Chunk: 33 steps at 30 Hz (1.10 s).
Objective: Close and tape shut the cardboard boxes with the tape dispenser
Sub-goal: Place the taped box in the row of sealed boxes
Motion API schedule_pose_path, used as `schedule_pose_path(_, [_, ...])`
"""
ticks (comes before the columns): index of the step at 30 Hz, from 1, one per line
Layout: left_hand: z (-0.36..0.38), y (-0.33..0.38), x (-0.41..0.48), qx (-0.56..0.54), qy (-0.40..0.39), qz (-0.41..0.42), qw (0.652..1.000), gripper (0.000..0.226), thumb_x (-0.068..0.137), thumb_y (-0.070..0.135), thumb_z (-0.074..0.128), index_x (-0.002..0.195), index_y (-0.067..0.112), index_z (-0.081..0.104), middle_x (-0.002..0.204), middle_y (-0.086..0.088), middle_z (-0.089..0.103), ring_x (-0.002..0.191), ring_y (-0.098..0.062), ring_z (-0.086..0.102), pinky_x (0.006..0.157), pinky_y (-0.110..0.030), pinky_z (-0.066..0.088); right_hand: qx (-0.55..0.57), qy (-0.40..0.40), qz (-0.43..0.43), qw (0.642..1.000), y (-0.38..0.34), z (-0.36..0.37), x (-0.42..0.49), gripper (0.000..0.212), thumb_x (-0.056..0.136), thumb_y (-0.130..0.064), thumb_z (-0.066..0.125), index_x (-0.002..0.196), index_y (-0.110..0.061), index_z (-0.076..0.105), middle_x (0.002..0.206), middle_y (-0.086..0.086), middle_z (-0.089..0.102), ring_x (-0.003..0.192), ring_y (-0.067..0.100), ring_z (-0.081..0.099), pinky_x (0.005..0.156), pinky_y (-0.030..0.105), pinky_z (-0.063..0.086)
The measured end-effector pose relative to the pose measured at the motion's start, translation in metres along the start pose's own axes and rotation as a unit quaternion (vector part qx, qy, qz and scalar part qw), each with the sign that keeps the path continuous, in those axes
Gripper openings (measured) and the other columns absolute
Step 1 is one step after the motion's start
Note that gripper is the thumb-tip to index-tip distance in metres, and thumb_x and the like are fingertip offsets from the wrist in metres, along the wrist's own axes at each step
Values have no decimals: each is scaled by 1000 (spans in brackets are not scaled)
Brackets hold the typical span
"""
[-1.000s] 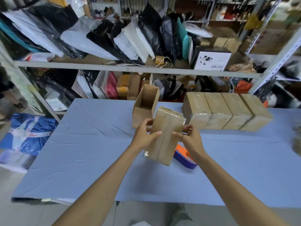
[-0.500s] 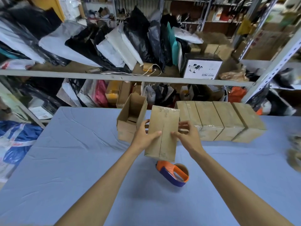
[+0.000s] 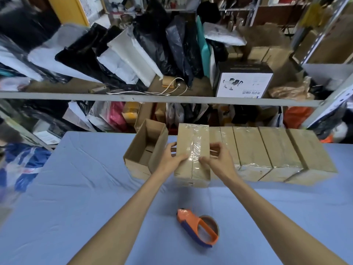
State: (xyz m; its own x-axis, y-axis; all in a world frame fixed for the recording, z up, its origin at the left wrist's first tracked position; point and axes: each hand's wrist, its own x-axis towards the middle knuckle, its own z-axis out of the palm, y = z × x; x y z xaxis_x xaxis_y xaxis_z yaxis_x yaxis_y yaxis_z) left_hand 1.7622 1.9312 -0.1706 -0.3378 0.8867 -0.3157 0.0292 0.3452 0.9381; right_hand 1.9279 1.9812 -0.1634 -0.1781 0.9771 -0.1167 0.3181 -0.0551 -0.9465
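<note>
A taped cardboard box (image 3: 193,150) lies flat at the middle of the table, at the left end of a row of taped boxes (image 3: 267,152). My left hand (image 3: 171,159) grips its left side, thumb on top. My right hand (image 3: 219,159) grips its right side, thumb on the clear tape strip. An open cardboard box (image 3: 145,148) stands just left of it, flaps up. The orange and blue tape dispenser (image 3: 198,229) lies on the cloth, nearer to me, untouched.
The blue table cloth (image 3: 80,188) covers the table. Behind the table a metal shelf (image 3: 152,98) holds black and white bags, cables and a printed carton (image 3: 244,83). A blue bag (image 3: 23,165) lies on the floor at left.
Both hands carried the taped box away from me and laid it down beside the row of taped boxes. The tape dispenser now shows fully on the cloth.
</note>
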Motion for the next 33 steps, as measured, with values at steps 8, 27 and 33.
schedule_pose_path(8, [11, -14, 53, 19, -9, -64, 998, 64, 83, 13, 73, 139, 19, 42, 129, -4, 56, 112, -22, 58, 92, -36, 52, -85, -17, -41, 995, 25, 13, 50, 41, 66, -6, 78, 104, -15, 65, 91, -5, 67, 73, -2, 64, 57, 8, 48])
schedule_pose_path(27, [14, -35, 79, 192, -25, 24, 981, 60, 80, 6, 70, 134, 13, 46, 122, 0, 52, 113, -21, 57, 93, -31, 50, -369, -25, -115, 922, 50, 32, 59, 48, 80, -25, 68, 116, 2, 51, 121, 19, 42, 108, 33, 33, 96, 37, 32])
schedule_pose_path(33, [13, -32, 68, 120, -43, -7, 992, 61, 78, -5, 72, 133, 6, 48, 130, -8, 51, 108, -22, 59, 81, -24, 53, -354, -38, -116, 927, 49, 27, 48, 39, 80, -24, 68, 105, 2, 53, 123, 15, 45, 114, 31, 33, 97, 36, 34])
